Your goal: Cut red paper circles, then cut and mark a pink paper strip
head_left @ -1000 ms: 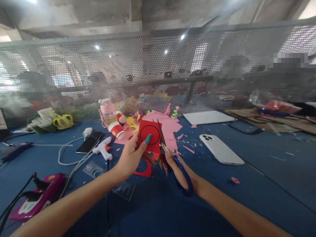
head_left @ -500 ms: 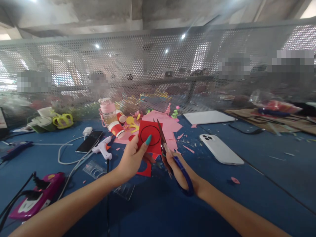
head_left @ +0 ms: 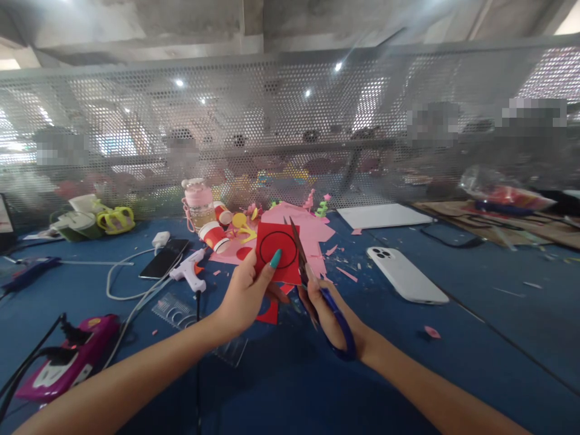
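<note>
My left hand (head_left: 244, 293) pinches a red paper square (head_left: 278, 251) with a black circle drawn on it, held upright above the blue table (head_left: 453, 338). My right hand (head_left: 328, 308) grips blue-handled scissors (head_left: 317, 290) whose blades stand open along the paper's right edge. A second red piece (head_left: 270, 311) with a round hole lies on the table just under my hands.
Pink paper sheets and scraps (head_left: 312, 232) lie behind. A white phone (head_left: 405, 275) rests to the right, a glue gun (head_left: 190, 272) and black phone (head_left: 164, 260) to the left, a magenta iron (head_left: 67, 359) at near left. A perforated metal screen (head_left: 290, 133) closes the back.
The scissors have edged slightly further along the paper's right side. Both hands stay in nearly the same place.
</note>
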The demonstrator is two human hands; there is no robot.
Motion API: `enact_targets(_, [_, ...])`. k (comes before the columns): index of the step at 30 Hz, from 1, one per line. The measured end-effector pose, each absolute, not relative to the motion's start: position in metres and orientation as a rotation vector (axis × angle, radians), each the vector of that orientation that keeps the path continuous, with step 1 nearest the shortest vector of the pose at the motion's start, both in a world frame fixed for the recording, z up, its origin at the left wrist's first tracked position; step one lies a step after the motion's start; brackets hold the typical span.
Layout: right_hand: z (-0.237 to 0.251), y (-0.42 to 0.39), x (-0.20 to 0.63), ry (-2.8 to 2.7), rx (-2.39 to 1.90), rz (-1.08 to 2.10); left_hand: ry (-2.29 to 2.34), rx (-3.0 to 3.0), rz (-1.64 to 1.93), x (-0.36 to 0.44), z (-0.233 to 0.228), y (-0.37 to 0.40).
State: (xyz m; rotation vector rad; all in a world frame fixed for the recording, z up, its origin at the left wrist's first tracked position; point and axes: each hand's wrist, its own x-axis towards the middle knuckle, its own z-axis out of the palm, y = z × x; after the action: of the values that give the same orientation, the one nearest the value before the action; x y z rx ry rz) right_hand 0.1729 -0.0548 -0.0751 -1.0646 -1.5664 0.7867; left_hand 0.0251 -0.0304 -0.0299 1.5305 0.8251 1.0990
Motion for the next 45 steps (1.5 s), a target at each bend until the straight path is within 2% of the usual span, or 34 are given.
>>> enact_targets(16, [-0.067, -0.057, 0.174, -1.607, -1.069, 0.767, 0.791, 1.536, 1.076, 0.023, -0.03, -0.028])
enact_targets(28, [-0.06, -0.06, 0.175, -1.591, -0.984, 0.807, 0.695, 1.596, 0.875, 0.016, -0.021, -0.024])
enact_targets(45, [-0.064, -0.059, 0.176, -1.565, -1.062, 0.855, 0.676, 1.645, 0.893, 0.017, -0.021, -0.026])
